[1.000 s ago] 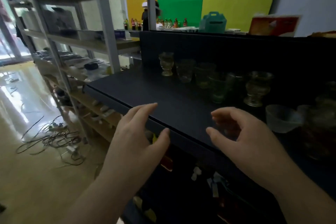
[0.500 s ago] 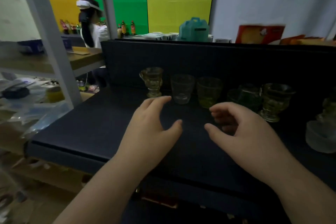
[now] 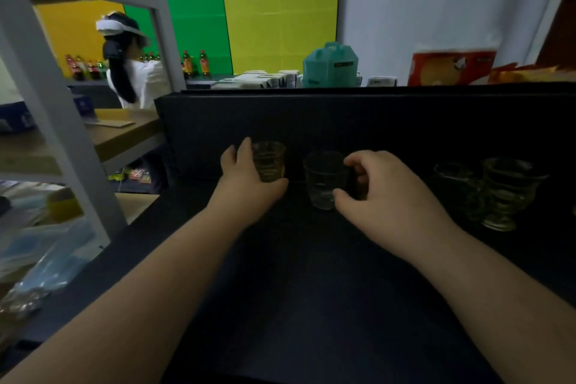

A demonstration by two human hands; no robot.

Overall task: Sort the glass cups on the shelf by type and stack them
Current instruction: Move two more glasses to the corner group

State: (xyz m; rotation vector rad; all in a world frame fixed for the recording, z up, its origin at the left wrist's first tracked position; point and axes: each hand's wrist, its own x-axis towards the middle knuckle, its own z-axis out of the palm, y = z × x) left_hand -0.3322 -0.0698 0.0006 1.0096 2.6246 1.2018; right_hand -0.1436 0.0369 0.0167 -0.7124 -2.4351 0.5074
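A row of glass cups stands at the back of the black shelf (image 3: 311,284). My left hand (image 3: 244,179) is wrapped around the amber footed glass (image 3: 269,160) at the left end of the row. Next to it stands a clear tumbler (image 3: 322,181). My right hand (image 3: 392,196) curls around a yellow-green tumbler (image 3: 359,187) just right of the clear one, with its thumb against the clear tumbler's lower edge; the hand hides most of that tumbler. Further right are a dark green cup (image 3: 452,187) and a second amber footed glass (image 3: 505,193).
A black back panel (image 3: 343,121) rises right behind the cups. A grey metal rack (image 3: 62,121) with wooden shelves and bagged items stands to the left. Beyond it a person in white (image 3: 131,75) faces away. Boxes and a teal carton (image 3: 330,67) sit behind the panel.
Both hands have reached forward from the shelf's front to the cup row. The left closed around the footed glass, the right around the yellow-green tumbler. The view has moved closer.
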